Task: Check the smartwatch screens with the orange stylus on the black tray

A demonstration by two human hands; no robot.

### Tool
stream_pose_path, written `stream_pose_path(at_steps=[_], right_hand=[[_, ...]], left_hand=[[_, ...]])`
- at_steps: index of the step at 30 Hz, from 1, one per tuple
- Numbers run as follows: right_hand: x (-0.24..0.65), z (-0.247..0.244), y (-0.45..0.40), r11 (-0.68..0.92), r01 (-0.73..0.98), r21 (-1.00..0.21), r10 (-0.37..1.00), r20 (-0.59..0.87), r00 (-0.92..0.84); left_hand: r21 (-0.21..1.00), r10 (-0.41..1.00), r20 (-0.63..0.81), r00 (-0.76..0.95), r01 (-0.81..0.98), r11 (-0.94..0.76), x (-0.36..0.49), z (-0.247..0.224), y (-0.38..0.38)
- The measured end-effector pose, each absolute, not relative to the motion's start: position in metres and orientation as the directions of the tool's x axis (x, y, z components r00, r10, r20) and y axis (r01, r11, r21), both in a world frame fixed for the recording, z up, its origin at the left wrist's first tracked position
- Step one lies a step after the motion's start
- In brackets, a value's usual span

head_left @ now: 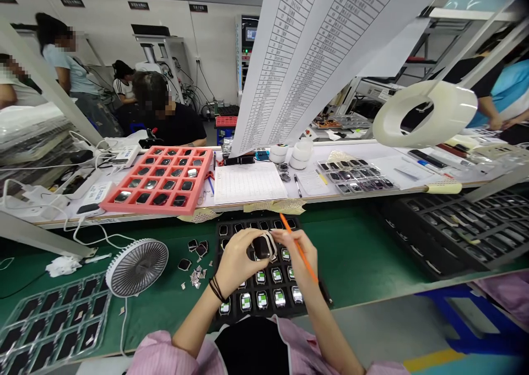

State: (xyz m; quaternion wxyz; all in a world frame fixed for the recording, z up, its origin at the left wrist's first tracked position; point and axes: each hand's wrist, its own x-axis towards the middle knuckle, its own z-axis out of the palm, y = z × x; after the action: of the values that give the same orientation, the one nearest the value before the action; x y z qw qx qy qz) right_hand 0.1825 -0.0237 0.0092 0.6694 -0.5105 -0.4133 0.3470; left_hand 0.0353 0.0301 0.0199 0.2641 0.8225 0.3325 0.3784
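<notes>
My left hand is closed around a smartwatch case, with the dark glass face tilted toward me and a light frame round its edge. In my right hand is a slim orange stick, slanting across the fingers; its kind does not show. Those right fingertips also meet the watch's far edge, and what lies between them is too small to make out. Below both hands a black tray holds rows of watch faces, the nearer ones with green-and-white screens. Several loose watch parts lie left of the tray.
A small round fan and a clear tray of dark pieces stand on my left. On the shelf are a pink tray, papers and a tape roll hanging. More black trays lie right. People work beyond.
</notes>
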Motion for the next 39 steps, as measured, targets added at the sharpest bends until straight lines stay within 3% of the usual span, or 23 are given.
stream_pose_path(at_steps=[4, 15, 24, 33, 39], right_hand=[[0.175, 0.007, -0.019, 0.152, -0.178, -0.972, 0.950, 0.094, 0.299], [0.178, 0.005, -0.020, 0.117, -0.333, -0.936, 0.945, 0.001, 0.328], [0.176, 0.000, -0.020, 0.142, -0.334, -0.932, 0.914, -0.006, 0.406], [0.174, 0.000, -0.020, 0.150, -0.337, -0.929, 0.916, 0.002, 0.402], [0.173, -0.042, 0.001, 0.099, -0.241, -0.965, 0.931, 0.004, 0.365]], left_hand=[[0.690, 0.762, 0.450, 0.466, 0.360, -0.628, 0.035, 0.012, 0.031], [0.799, 0.852, 0.342, 0.395, 0.355, -0.485, 0.038, 0.010, 0.025], [0.846, 0.848, 0.327, 0.417, 0.271, -0.460, 0.033, 0.012, 0.027], [0.842, 0.869, 0.327, 0.371, 0.305, -0.446, 0.022, 0.008, 0.031], [0.820, 0.909, 0.295, 0.295, 0.409, -0.399, 0.005, -0.054, 0.056]])
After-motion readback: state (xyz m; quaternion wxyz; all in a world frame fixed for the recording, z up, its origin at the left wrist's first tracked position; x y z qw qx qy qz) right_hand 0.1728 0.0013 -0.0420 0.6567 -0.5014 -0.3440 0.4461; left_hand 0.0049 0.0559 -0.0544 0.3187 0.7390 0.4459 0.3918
